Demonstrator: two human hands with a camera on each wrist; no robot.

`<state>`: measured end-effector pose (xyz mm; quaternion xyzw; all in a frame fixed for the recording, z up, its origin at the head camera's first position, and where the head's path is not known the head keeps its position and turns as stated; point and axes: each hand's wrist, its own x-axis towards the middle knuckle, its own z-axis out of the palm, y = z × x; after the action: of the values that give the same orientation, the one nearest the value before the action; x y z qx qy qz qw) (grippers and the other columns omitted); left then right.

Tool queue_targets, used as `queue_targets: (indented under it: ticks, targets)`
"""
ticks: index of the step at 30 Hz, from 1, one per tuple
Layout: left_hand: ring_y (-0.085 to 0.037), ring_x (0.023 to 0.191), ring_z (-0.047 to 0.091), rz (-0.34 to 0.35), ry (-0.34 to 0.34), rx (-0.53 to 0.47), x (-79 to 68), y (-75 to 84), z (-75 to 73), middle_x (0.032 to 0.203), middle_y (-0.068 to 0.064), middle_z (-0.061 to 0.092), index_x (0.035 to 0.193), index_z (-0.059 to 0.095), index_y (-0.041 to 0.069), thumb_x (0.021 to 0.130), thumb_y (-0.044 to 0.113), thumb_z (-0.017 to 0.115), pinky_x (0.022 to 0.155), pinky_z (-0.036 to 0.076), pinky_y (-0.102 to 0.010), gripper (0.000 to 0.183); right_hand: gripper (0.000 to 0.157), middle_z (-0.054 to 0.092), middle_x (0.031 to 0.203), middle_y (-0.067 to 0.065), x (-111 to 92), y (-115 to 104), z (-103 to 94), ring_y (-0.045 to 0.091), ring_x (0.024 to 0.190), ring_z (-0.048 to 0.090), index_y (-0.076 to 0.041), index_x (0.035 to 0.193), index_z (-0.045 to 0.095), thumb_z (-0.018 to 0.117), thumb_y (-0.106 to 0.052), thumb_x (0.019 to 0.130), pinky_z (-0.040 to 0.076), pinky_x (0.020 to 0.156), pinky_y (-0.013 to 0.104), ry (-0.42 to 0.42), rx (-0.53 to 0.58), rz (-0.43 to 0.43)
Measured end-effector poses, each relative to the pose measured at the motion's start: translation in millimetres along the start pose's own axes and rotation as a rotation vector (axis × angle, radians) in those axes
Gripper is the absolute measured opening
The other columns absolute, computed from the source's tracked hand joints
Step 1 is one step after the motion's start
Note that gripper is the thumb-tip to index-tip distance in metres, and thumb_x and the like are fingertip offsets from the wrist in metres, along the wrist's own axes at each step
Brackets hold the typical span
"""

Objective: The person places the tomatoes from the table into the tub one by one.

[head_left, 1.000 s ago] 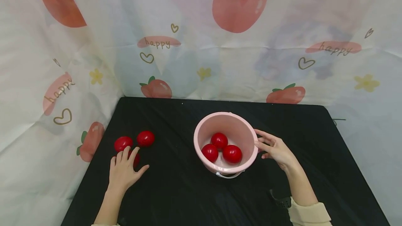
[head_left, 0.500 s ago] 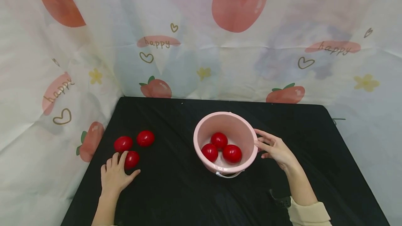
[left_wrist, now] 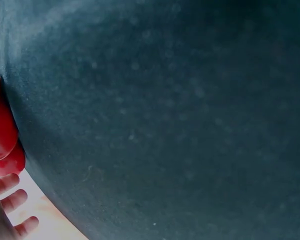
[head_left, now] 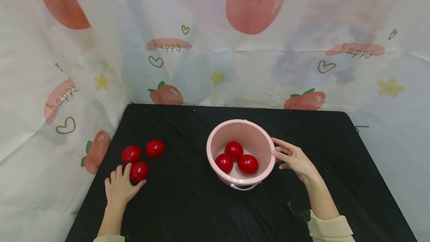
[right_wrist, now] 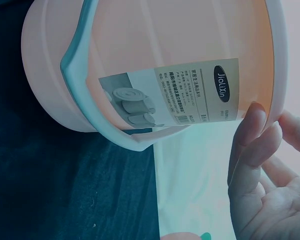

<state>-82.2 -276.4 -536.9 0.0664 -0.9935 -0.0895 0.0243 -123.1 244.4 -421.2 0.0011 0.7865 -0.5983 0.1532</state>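
Three shiny red balls lie at the left of the table in the head view. My left hand (head_left: pixel 118 188) is at the nearest red ball (head_left: pixel 139 171), with thumb and index finger extended along its near left side. The left wrist view has fingertips (left_wrist: pixel 14 201) beside a red ball (left_wrist: pixel 1 127) at its left edge. Another ball (head_left: pixel 131 154) and a third ball (head_left: pixel 155 148) lie just behind. My right hand (head_left: pixel 295 161) pinches the rim of a pink bucket (head_left: pixel 215 148), which stands upright with three red balls (head_left: pixel 248 164) inside.
A black cloth (head_left: pixel 188 212) covers the table. Behind it and at its left hangs a pale printed curtain (head_left: pixel 201 18). The bucket's white handle (head_left: pixel 243 188) hangs down on its near side. A dark strap (head_left: pixel 302 216) is by the right wrist.
My left hand has drawn back toward the lower left from over the balls, uncovering the nearest one, which has shifted slightly left. The right hand and the bucket have stayed in place.
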Motion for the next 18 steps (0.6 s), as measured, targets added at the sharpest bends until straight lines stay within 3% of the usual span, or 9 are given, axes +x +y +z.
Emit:
queue_targets:
  ticks: [10,18]
  targets:
    - [-0.044,0.103,0.037,-0.005,0.034,-0.03,0.3,1.2,2.0,0.117,-0.026,0.04,0.128,0.041,0.004,0.068,0.048,0.07,0.084,0.031,-0.06,0.081,0.058,0.061,0.094,0.002,-0.2,-0.1,0.1,0.01,0.075,0.059,0.0,0.138,0.035,0.06,-0.019,0.089,0.052,0.057,0.028,0.001,0.001,-0.002]
    - [-0.04,0.099,0.04,0.089,0.132,-0.033,4.4,15.7,-0.6,0.116,-0.021,0.043,0.123,0.047,0.006,0.064,0.05,0.071,0.081,0.032,-0.058,0.077,0.058,0.061,0.093,0.0,0.0,0.5,-0.4,0.011,0.075,0.059,-0.001,0.138,0.035,0.06,-0.019,0.089,0.052,0.057,0.028,-0.002,0.002,-0.001]
